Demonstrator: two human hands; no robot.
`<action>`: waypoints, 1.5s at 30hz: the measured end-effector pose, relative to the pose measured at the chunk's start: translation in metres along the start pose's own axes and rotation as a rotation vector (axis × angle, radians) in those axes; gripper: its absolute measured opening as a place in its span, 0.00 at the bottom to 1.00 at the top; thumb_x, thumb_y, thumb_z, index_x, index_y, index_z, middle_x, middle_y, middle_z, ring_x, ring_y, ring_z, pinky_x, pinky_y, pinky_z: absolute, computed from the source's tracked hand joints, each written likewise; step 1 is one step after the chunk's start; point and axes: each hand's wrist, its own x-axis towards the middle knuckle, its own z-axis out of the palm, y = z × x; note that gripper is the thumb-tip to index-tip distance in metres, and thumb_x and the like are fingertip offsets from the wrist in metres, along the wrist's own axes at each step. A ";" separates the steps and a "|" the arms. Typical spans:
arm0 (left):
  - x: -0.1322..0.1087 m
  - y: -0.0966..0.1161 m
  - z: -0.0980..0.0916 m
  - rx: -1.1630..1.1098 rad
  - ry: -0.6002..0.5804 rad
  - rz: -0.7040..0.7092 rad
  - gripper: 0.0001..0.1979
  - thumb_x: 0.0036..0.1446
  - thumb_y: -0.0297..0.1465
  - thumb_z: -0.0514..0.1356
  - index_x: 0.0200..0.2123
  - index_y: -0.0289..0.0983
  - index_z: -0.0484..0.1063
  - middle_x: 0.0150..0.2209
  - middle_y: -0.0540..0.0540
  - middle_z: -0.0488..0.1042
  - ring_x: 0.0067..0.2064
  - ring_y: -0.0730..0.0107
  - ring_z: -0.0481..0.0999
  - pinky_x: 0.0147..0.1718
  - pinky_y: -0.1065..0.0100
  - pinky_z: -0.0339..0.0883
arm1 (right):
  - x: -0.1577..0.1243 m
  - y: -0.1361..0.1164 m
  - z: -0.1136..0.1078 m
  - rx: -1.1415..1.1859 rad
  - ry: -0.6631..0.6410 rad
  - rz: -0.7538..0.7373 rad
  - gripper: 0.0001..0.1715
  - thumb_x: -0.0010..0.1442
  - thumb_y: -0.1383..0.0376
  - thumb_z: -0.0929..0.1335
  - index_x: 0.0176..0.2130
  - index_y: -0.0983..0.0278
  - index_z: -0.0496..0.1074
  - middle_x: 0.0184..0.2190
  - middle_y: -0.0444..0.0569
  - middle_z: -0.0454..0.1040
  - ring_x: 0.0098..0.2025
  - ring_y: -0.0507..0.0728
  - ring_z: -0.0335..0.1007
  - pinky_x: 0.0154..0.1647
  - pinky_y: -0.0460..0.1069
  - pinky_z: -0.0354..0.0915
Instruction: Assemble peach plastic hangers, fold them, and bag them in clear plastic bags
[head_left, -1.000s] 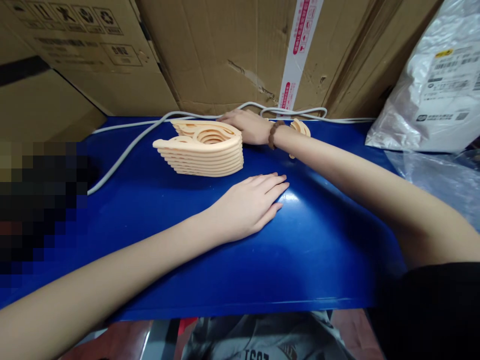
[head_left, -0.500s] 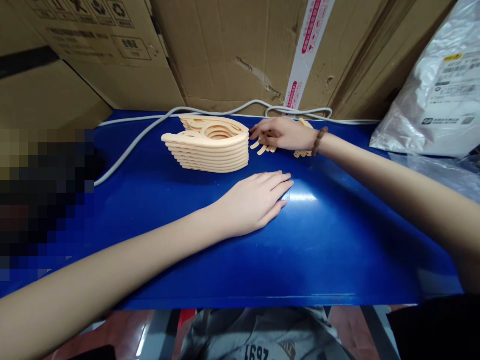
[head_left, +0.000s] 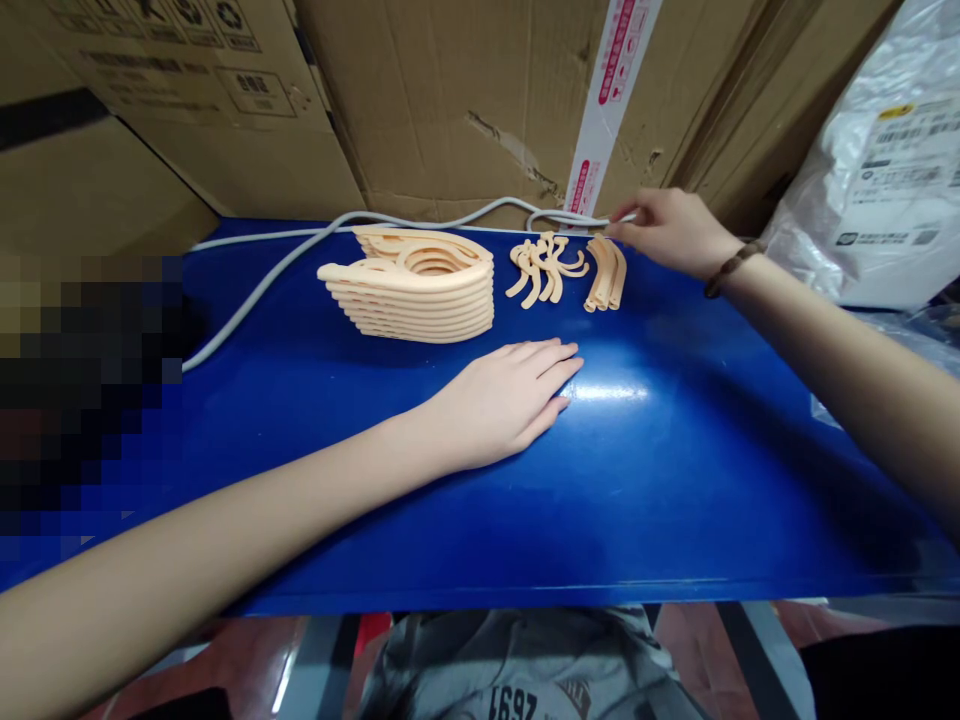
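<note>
My left hand (head_left: 504, 400) lies flat and open on the blue table top (head_left: 660, 480), palm down, just in front of a stack of peach plastic hanger bodies (head_left: 412, 285). Right of the stack lie a loose pile of peach hooks (head_left: 544, 266) and a small bundle of curved peach strips (head_left: 606, 273). My right hand (head_left: 669, 230), with a bead bracelet on the wrist, is at the table's back edge beyond the strips, its fingers pinched on the grey cable (head_left: 570, 217).
The grey cable (head_left: 262, 290) runs along the back edge and curves off to the left. Cardboard boxes (head_left: 465, 100) wall off the back. A white plastic parcel bag (head_left: 885, 190) sits at the right. A blurred-out patch covers the left side.
My right hand has let go of the hooks and strips beside the stack and moved right and back to the cable. The left hand has stayed flat in place.
</note>
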 end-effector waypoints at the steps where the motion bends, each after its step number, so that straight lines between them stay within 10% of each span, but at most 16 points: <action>1: 0.000 0.000 0.000 0.001 0.000 -0.001 0.24 0.74 0.33 0.48 0.66 0.28 0.67 0.68 0.39 0.66 0.69 0.55 0.66 0.67 0.57 0.61 | -0.002 0.005 0.002 -0.031 -0.015 0.042 0.25 0.64 0.57 0.71 0.52 0.74 0.77 0.46 0.64 0.78 0.47 0.65 0.71 0.51 0.57 0.62; 7: 0.000 0.000 -0.001 0.001 -0.018 -0.007 0.24 0.74 0.34 0.48 0.66 0.29 0.66 0.68 0.39 0.65 0.69 0.55 0.65 0.68 0.57 0.60 | -0.012 0.007 0.015 -0.077 -0.069 0.179 0.39 0.62 0.46 0.71 0.60 0.72 0.71 0.46 0.65 0.77 0.46 0.68 0.71 0.51 0.60 0.62; 13: 0.001 0.000 -0.001 -0.005 -0.017 -0.011 0.24 0.74 0.34 0.48 0.66 0.29 0.66 0.68 0.39 0.65 0.69 0.56 0.65 0.68 0.57 0.60 | -0.008 0.006 0.014 0.083 -0.100 0.221 0.27 0.62 0.66 0.70 0.59 0.74 0.70 0.30 0.53 0.77 0.34 0.57 0.70 0.45 0.53 0.64; 21: -0.002 0.001 0.002 -0.209 0.108 -0.008 0.20 0.72 0.30 0.52 0.62 0.27 0.69 0.63 0.35 0.71 0.65 0.51 0.70 0.65 0.52 0.64 | -0.036 -0.020 -0.005 0.416 -0.037 0.279 0.23 0.63 0.69 0.69 0.57 0.72 0.70 0.30 0.48 0.74 0.27 0.49 0.62 0.30 0.46 0.58; 27: 0.003 0.005 -0.006 -0.919 0.465 -0.393 0.13 0.70 0.38 0.56 0.50 0.36 0.68 0.45 0.44 0.77 0.39 0.72 0.79 0.30 0.75 0.74 | -0.103 -0.051 0.001 0.695 -0.221 0.221 0.26 0.60 0.67 0.71 0.57 0.64 0.67 0.31 0.44 0.74 0.27 0.50 0.63 0.25 0.45 0.57; 34: 0.005 0.007 -0.010 -1.169 0.289 -0.521 0.18 0.62 0.45 0.65 0.35 0.35 0.72 0.30 0.51 0.74 0.20 0.81 0.69 0.11 0.81 0.58 | -0.152 -0.075 0.029 0.954 -0.359 0.036 0.42 0.58 0.56 0.73 0.63 0.61 0.54 0.29 0.41 0.73 0.31 0.54 0.71 0.32 0.50 0.64; 42: 0.007 0.005 -0.015 -1.280 0.257 -0.514 0.14 0.66 0.41 0.60 0.34 0.35 0.69 0.28 0.50 0.73 0.27 0.74 0.76 0.21 0.77 0.70 | -0.119 -0.064 0.012 0.766 -0.502 -0.127 0.34 0.60 0.53 0.73 0.60 0.61 0.63 0.29 0.44 0.78 0.31 0.56 0.74 0.31 0.51 0.65; 45: 0.005 0.005 -0.019 -1.233 0.240 -0.530 0.14 0.71 0.40 0.52 0.35 0.37 0.65 0.28 0.51 0.70 0.24 0.76 0.71 0.20 0.76 0.67 | -0.084 -0.051 -0.007 0.455 -0.222 -0.235 0.22 0.65 0.52 0.69 0.53 0.61 0.73 0.31 0.46 0.78 0.33 0.56 0.73 0.35 0.50 0.63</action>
